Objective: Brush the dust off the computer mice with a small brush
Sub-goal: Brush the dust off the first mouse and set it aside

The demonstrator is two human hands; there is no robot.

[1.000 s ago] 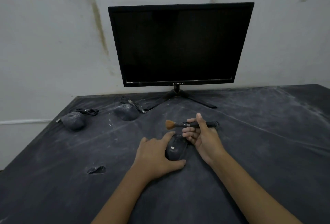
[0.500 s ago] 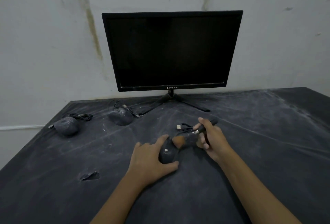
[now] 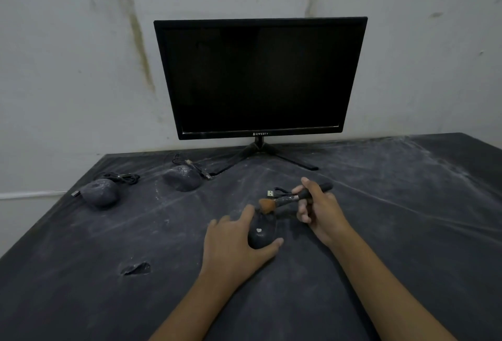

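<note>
A black mouse (image 3: pixel 261 234) with a small white mark lies on the dusty dark table (image 3: pixel 380 218). My left hand (image 3: pixel 233 245) grips it from the left, thumb at its near end and forefinger along its far side. My right hand (image 3: pixel 320 210) holds a small black-handled brush (image 3: pixel 288 199); its orange bristles touch the mouse's far end. Two dust-covered mice lie further off: one at the far left (image 3: pixel 100 192), one nearer the monitor (image 3: pixel 182 177), each with its cable beside it.
A black monitor (image 3: pixel 259 77) on a tripod foot stands at the back against the stained wall. A USB plug and cable (image 3: pixel 274 193) lie just beyond the brush. A small tear in the cloth (image 3: pixel 135 268) sits at the front left.
The brush came down from above the mouse onto its far end a second ago and has since shifted slightly along it. My left hand has kept its grip on the mouse.
</note>
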